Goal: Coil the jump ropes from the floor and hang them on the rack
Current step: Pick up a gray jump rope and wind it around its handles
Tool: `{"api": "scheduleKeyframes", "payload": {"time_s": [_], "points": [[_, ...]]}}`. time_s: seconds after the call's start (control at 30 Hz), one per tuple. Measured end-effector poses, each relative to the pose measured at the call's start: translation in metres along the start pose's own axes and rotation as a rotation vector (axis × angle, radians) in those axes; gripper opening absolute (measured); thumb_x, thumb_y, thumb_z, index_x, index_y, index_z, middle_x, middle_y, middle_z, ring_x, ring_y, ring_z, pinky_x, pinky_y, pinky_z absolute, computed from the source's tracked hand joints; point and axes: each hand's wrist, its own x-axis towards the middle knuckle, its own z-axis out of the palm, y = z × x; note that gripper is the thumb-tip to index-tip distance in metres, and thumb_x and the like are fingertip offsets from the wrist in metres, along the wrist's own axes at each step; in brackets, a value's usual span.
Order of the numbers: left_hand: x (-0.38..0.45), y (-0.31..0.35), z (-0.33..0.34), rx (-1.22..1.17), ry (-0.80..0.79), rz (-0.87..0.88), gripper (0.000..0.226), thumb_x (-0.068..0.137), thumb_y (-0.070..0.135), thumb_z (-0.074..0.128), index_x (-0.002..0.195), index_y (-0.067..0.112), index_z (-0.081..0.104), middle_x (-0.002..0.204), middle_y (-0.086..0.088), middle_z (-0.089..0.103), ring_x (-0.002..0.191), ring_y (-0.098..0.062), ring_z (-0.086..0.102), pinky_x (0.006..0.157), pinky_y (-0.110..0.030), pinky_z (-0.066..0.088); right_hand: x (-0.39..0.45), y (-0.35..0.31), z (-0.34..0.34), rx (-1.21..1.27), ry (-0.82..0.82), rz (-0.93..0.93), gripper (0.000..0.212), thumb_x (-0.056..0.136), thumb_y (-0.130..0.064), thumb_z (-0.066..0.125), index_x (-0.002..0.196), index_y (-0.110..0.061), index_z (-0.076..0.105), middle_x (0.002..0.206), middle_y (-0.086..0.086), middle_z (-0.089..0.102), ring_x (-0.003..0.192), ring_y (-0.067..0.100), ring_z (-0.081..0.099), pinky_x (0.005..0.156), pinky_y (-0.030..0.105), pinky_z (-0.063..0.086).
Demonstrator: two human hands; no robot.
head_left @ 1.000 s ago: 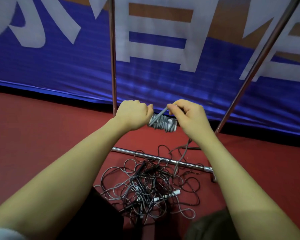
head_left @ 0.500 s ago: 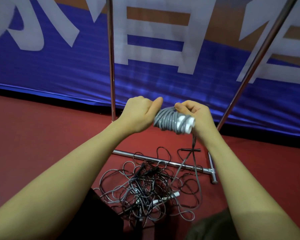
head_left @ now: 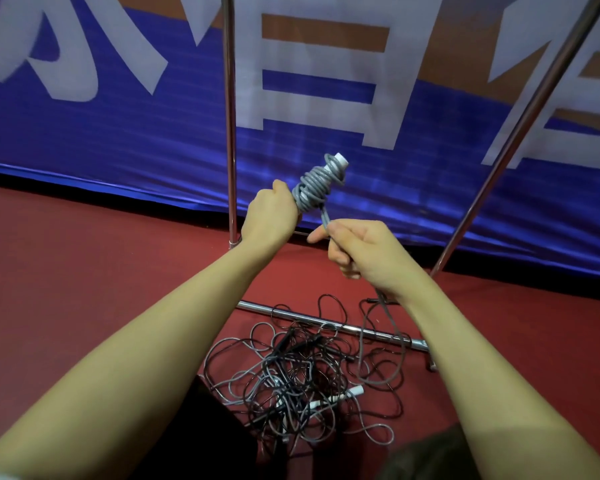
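My left hand (head_left: pixel 270 216) grips the lower end of a grey jump rope bundle (head_left: pixel 317 185), its cord wound round white handles that point up and to the right. My right hand (head_left: pixel 355 249) holds the loose grey cord just below the bundle; the cord runs down past my wrist to the floor. A tangled pile of black and grey jump ropes (head_left: pixel 298 379) with a white handle (head_left: pixel 340 396) lies on the red floor between my arms. The metal rack's upright pole (head_left: pixel 230 116) and slanted pole (head_left: pixel 520 133) rise behind my hands.
The rack's base bar (head_left: pixel 329 322) lies across the floor behind the pile. A blue banner (head_left: pixel 118 140) with large white characters hangs along the back wall. Red floor stretches left and right. My dark-clad knees show at the bottom edge.
The bundle has turned from lying sideways to pointing up and right, and it sits higher. My right hand left the bundle and dropped lower, now holding the loose cord.
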Motion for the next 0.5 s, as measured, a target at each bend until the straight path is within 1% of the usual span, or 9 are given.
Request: {"api": "scheduleKeyframes", "payload": {"time_s": [0.07,0.17,0.2,0.23,0.27,0.37,0.5], "points": [[0.001,-0.001,0.003,0.021,0.006,-0.032,0.010,0.097,0.006,0.038,0.104,0.000,0.043,0.117,-0.028,0.053,0.106,-0.042,0.050,0.071,-0.037,0.030,0.000,0.001,0.003,-0.049,-0.019,0.017,0.030,0.102,-0.015,0.036,0.091,-0.005,0.063,0.045,-0.009,0.037,0.038,0.004,0.026,0.039,0.015,0.025],[0.002,-0.003,0.008,0.022,0.034,-0.106,0.033,0.101,0.015,0.024,0.113,-0.003,0.049,0.123,-0.025,0.054,0.113,-0.041,0.050,0.081,-0.041,0.036,0.000,0.004,0.006,-0.145,-0.041,0.018,0.028,0.102,-0.017,0.039,0.093,-0.005,0.063,0.044,-0.010,0.037,0.038,0.003,0.027,0.040,0.014,0.027],[0.001,-0.004,0.008,0.039,0.052,-0.128,0.039,0.102,0.018,0.021,0.114,-0.003,0.052,0.124,-0.024,0.055,0.114,-0.041,0.050,0.085,-0.042,0.038,-0.001,0.005,0.007,-0.162,-0.055,0.020,0.027,0.102,-0.017,0.040,0.092,-0.005,0.063,0.043,-0.010,0.037,0.038,0.003,0.027,0.041,0.013,0.027],[0.001,-0.005,0.010,0.097,0.076,-0.111,0.042,0.102,0.020,0.020,0.115,-0.002,0.053,0.123,-0.023,0.057,0.114,-0.041,0.052,0.087,-0.042,0.039,-0.002,0.006,0.007,-0.178,-0.069,0.028,0.026,0.101,-0.017,0.040,0.092,-0.005,0.062,0.042,-0.011,0.038,0.038,0.002,0.027,0.041,0.013,0.027],[0.000,-0.006,0.013,0.181,0.103,-0.063,0.044,0.103,0.022,0.020,0.114,-0.002,0.055,0.120,-0.022,0.059,0.111,-0.041,0.053,0.086,-0.042,0.040,-0.003,0.006,0.007,-0.198,-0.081,0.038,0.026,0.101,-0.017,0.041,0.093,-0.005,0.062,0.041,-0.011,0.038,0.037,0.002,0.028,0.041,0.012,0.027],[-0.004,-0.008,0.019,0.380,0.180,0.107,0.047,0.105,0.023,0.023,0.104,-0.005,0.060,0.107,-0.024,0.064,0.098,-0.042,0.060,0.071,-0.039,0.038,-0.006,0.007,0.009,-0.239,-0.111,0.066,0.022,0.100,-0.015,0.045,0.094,-0.003,0.063,0.039,-0.012,0.037,0.036,0.001,0.029,0.041,0.011,0.026],[-0.001,-0.013,0.023,0.515,0.178,0.191,0.050,0.105,0.026,0.024,0.095,-0.002,0.065,0.098,-0.022,0.067,0.090,-0.040,0.063,0.065,-0.036,0.033,-0.009,0.004,0.006,-0.239,-0.102,0.059,0.018,0.097,-0.014,0.050,0.089,-0.007,0.065,0.040,-0.012,0.037,0.037,0.002,0.030,0.042,0.011,0.025]]}}
